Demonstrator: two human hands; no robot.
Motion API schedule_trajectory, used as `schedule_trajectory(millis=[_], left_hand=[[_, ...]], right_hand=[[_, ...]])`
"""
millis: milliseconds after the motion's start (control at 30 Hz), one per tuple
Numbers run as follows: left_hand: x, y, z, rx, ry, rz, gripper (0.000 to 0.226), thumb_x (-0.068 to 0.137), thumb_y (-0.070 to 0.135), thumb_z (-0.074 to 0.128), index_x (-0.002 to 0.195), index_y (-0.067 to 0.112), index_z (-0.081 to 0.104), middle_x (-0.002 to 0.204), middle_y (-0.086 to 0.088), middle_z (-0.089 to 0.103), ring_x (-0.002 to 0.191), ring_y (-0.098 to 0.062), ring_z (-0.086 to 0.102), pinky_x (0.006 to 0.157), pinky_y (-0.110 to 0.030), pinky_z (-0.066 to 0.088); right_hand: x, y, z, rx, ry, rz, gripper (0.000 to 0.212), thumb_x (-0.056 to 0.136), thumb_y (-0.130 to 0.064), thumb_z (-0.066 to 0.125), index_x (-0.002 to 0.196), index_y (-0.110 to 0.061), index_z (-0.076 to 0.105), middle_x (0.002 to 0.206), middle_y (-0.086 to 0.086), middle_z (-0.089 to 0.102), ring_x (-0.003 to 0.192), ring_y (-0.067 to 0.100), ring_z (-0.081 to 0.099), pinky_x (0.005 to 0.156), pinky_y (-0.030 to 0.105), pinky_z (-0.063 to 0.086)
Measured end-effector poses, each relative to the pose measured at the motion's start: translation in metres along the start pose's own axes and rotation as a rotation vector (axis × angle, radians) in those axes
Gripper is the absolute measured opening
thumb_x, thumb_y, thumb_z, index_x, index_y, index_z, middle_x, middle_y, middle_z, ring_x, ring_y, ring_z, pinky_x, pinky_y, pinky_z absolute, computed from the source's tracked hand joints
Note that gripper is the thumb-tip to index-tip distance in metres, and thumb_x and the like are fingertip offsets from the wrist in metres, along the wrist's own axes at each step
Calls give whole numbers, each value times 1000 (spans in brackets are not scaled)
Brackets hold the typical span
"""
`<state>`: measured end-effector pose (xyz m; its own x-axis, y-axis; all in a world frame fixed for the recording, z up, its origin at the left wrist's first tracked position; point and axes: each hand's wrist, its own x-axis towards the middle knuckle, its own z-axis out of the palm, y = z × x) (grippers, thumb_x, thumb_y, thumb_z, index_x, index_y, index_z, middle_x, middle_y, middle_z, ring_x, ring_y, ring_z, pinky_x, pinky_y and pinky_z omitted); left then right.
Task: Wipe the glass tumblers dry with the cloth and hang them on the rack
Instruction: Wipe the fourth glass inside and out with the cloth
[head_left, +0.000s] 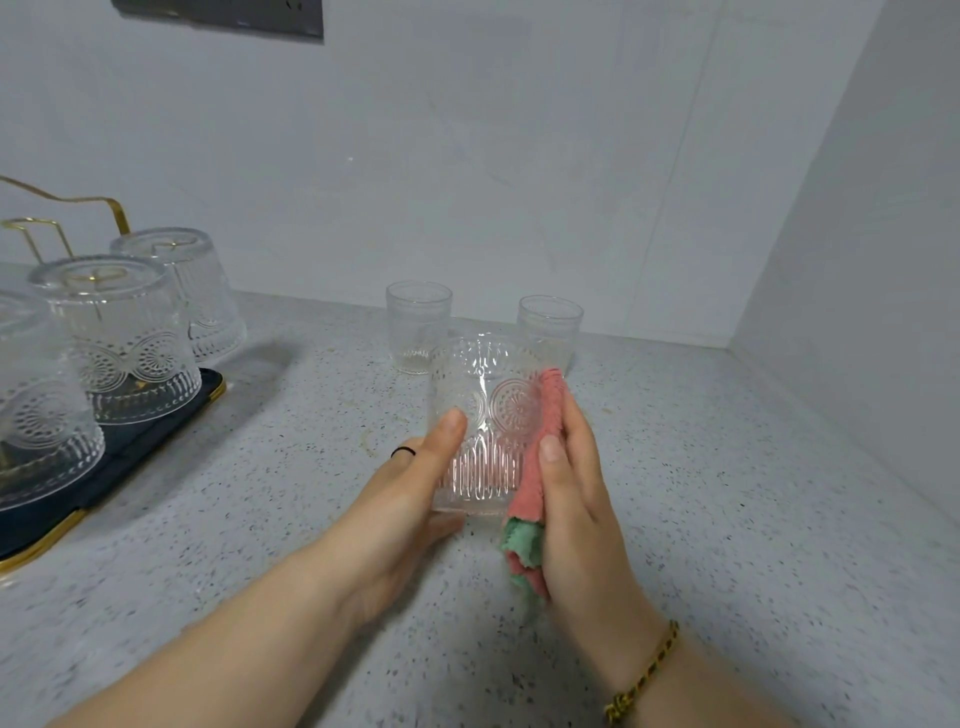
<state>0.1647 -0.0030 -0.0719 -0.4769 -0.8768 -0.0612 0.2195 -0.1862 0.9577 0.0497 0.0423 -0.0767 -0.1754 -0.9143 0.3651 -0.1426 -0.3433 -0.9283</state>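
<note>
Hovering over the counter (727, 493), an empty tumbler (483, 415) is gripped by the left hand (410, 493); the cloth (535, 478) (pink and green) is pinched against it by the right hand (571, 499). Three inverted tumblers (119, 338) are hung on the rack (120, 215).

a speckled grey-white countertop (727, 519) fills the lower view, running back to a pale marbled wall (467, 156). a second plain wall (883, 234) closes the corner on the right. up at the top left, a dark grey panel (223, 15) sits on the wall, cut by the frame edge.
</note>
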Motion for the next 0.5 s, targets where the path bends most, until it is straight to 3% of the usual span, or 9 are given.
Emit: schedule_trajectory(millis=[133, 267, 333, 400, 467, 500], left_hand=[[0, 0, 0, 18, -27, -28, 62, 62, 61, 45, 103, 18, 64, 98, 4, 74, 94, -10, 68, 81, -23, 48], [-5, 2, 4, 35, -33, -31, 54, 63, 53, 51, 96, 12, 66, 87, -4, 75, 80, -14, 71, 63, -19, 55], [-5, 2, 4, 70, -8, -2, 62, 59, 55, 64, 95, 4, 66, 85, -11, 74, 74, -18, 71, 63, -22, 57], [-4, 3, 2, 47, -3, 10, 70, 55, 57, 77, 95, 1, 66, 85, -15, 73, 71, -22, 71, 62, -26, 57], [-3, 2, 0, 12, -36, 9, 55, 54, 46, 72, 90, 4, 67, 75, -8, 73, 64, -17, 70, 57, -21, 54], [-4, 4, 0, -24, -76, 18, 48, 54, 43, 72, 84, 6, 68, 70, -4, 73, 59, -13, 68, 53, -18, 52]], right_hand=[[1, 4, 5, -137, 42, -66, 43, 83, -43, 31, 120, -56, 15, 143, -20, 27, 128, -8, 29, 108, 18, 27], [2, 8, 13, -265, 84, -154, 42, 82, -49, 31, 121, -52, 15, 144, -22, 19, 132, -10, 17, 109, 11, 18], [0, 8, 16, -299, 79, -215, 44, 79, -50, 27, 122, -52, 14, 145, -22, 14, 134, -9, 13, 112, 17, 15], [1, 5, 15, -283, 68, -229, 48, 79, -54, 28, 125, -54, 13, 145, -16, 21, 136, -1, 18, 113, 28, 18], [2, -1, 11, -268, 21, -185, 54, 79, -65, 28, 129, -58, 10, 142, 2, 37, 131, 26, 36, 105, 49, 33], [3, -6, 7, -243, -2, -168, 53, 81, -65, 28, 131, -57, 12, 136, 5, 46, 120, 31, 48, 96, 51, 43]])
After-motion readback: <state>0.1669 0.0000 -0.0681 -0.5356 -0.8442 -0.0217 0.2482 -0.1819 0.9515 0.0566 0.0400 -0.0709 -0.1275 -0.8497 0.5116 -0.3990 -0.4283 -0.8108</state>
